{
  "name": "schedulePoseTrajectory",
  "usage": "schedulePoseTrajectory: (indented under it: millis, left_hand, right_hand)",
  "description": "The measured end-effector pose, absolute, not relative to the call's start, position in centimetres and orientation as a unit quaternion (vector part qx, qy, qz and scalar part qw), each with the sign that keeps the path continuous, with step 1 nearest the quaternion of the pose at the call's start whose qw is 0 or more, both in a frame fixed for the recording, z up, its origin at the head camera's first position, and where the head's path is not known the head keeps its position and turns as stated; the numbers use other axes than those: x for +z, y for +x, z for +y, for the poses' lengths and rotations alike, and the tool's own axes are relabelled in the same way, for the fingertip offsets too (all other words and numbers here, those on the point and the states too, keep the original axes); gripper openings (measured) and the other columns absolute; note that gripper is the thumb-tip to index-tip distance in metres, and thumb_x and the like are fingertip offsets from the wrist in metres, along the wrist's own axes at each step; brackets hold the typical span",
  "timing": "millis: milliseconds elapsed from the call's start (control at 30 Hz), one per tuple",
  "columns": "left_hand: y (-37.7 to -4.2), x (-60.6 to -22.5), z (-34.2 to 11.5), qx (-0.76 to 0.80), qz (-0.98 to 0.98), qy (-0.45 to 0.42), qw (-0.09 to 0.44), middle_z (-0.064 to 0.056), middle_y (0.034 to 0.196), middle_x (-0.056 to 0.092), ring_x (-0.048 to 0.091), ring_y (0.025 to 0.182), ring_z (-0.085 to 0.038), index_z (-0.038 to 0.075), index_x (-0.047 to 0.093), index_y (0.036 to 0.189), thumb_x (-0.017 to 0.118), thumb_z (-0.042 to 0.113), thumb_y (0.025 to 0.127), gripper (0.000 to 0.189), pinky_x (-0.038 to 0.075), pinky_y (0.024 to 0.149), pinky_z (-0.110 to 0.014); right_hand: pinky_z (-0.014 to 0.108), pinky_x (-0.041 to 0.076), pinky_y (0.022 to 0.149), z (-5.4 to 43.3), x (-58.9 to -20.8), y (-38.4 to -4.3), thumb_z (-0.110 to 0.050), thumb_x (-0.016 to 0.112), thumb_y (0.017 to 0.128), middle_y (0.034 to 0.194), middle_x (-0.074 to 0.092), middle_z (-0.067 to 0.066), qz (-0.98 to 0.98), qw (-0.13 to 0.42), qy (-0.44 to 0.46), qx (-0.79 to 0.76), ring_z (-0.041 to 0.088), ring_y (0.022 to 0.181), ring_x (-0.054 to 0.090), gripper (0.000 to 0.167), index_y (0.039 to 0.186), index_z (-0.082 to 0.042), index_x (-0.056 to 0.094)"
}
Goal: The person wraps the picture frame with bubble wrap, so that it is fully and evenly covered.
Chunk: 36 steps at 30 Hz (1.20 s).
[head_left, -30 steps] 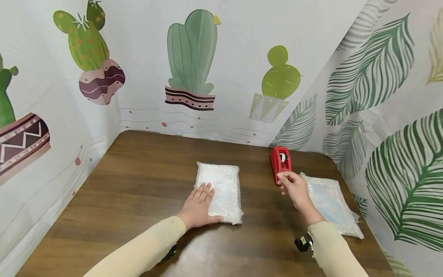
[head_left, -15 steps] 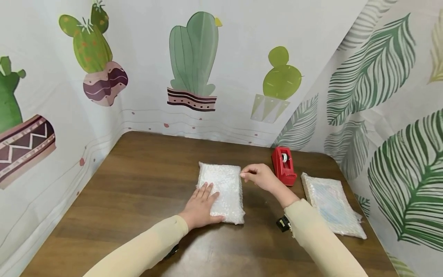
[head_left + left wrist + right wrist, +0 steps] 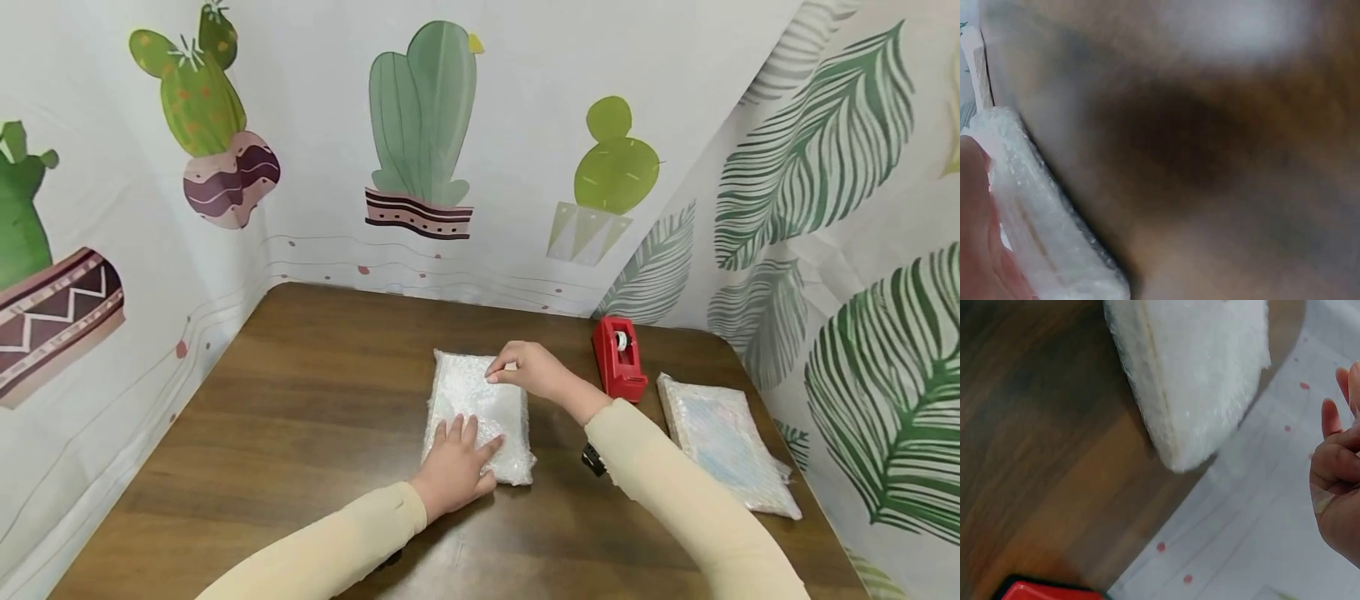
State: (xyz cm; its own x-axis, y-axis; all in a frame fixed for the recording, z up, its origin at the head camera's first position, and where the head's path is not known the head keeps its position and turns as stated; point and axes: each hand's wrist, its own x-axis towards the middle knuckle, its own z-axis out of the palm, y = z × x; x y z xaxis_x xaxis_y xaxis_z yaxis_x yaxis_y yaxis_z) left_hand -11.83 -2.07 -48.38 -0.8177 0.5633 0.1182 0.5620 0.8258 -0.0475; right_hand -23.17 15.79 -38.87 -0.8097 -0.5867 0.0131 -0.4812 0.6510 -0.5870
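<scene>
A flat package in bubble wrap point(image 3: 468, 392) lies near the middle of the wooden table. My left hand point(image 3: 455, 471) rests on its near part, fingers spread. Over the far right part of the package, my right hand point(image 3: 528, 369) pinches thumb and forefinger together. In the right wrist view a small translucent strip of clear tape point(image 3: 1322, 499) shows at that hand; most of it is hidden or too faint to see. The left wrist view catches the side of the package point(image 3: 1054, 231) beside the edge of the left hand point(image 3: 979, 231).
A red tape dispenser point(image 3: 619, 367) with a roll in it stands at the back right. Closer, along the table's right edge, lies a second bubble-wrapped package point(image 3: 723, 446). Patterned cloth point(image 3: 517, 167) hangs behind and beside the wooden table point(image 3: 300, 400).
My right hand has moved left from the tape dispenser to above the package. My left hand has slid slightly toward the package's near edge. The package has barely shifted.
</scene>
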Motion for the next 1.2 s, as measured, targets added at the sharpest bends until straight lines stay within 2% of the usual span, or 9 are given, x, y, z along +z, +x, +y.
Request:
schedulePoseTrajectory:
  millis: [300,433,567,800,933,1033,1200]
  left_hand:
    - [-12.0,-48.3,-1.2,0.032,-0.954,-0.295,0.049,-0.021,0.144,0.060,0.060,0.132,-0.037,0.032,0.057,0.147,0.053,0.047,0.097,0.052,0.051,0.109,-0.049]
    - [-11.7,-48.6,-1.3,0.031,-0.954,-0.293,0.054,-0.021,0.145,0.060,0.061,0.133,-0.035,0.029,0.058,0.146,0.053,0.042,0.098,0.049,0.052,0.109,-0.046]
    - [-11.3,-48.8,-1.4,0.022,-0.956,-0.288,0.046,-0.023,0.147,0.058,0.058,0.136,-0.036,0.027,0.057,0.147,0.051,0.039,0.100,0.048,0.050,0.111,-0.046]
    - [-11.0,-49.0,-1.4,-0.005,-0.960,-0.278,0.027,-0.025,0.151,0.053,0.049,0.143,-0.039,0.027,0.054,0.149,0.048,0.037,0.100,0.050,0.045,0.114,-0.050]
    - [-11.2,-48.4,-1.8,-0.022,-0.959,-0.283,-0.009,-0.022,0.154,0.050,0.044,0.146,-0.037,0.029,0.052,0.151,0.047,0.038,0.102,0.050,0.038,0.117,-0.059]
    - [-11.6,-47.5,-2.3,-0.009,-0.956,-0.292,-0.029,-0.017,0.155,0.048,0.043,0.146,-0.033,0.034,0.051,0.151,0.048,0.045,0.103,0.050,0.033,0.119,-0.064]
    - [-12.2,-46.7,-2.9,0.018,-0.947,-0.318,-0.035,-0.014,0.151,0.049,0.044,0.143,-0.029,0.037,0.049,0.152,0.049,0.051,0.103,0.051,0.032,0.123,-0.057]
  right_hand:
    - [0.025,0.053,0.085,13.1,-41.5,-23.8,-0.020,0.076,0.092,0.097,0.075,0.006,0.889,0.135,-0.337,-0.277,0.013,0.093,0.066,0.014,0.098,-0.008,0.081]
    - [0.020,0.049,0.079,11.9,-43.2,-23.8,-0.018,0.078,0.090,0.090,0.073,0.006,0.878,0.153,-0.359,-0.279,0.007,0.083,0.060,0.013,0.090,-0.006,0.074]
    - [0.017,0.044,0.071,10.8,-44.7,-24.1,-0.018,0.081,0.087,0.080,0.066,0.001,0.884,0.173,-0.344,-0.266,0.004,0.073,0.050,0.020,0.082,-0.008,0.064]
    - [0.015,0.040,0.065,9.6,-46.1,-25.0,-0.018,0.083,0.085,0.067,0.052,-0.009,0.897,0.183,-0.337,-0.221,0.002,0.063,0.045,0.027,0.073,-0.011,0.060]
    - [0.015,0.038,0.063,9.3,-46.2,-25.1,-0.021,0.084,0.084,0.065,0.050,-0.010,0.897,0.181,-0.341,-0.214,0.002,0.062,0.043,0.030,0.070,-0.011,0.058]
    - [0.015,0.038,0.062,9.2,-46.1,-25.0,-0.020,0.084,0.084,0.065,0.049,-0.010,0.899,0.180,-0.337,-0.214,0.002,0.062,0.043,0.030,0.070,-0.011,0.058]
    - [0.017,0.039,0.063,8.9,-46.0,-25.1,-0.014,0.078,0.086,0.064,0.050,-0.009,0.901,0.176,-0.339,-0.206,0.004,0.062,0.044,0.025,0.070,-0.011,0.059]
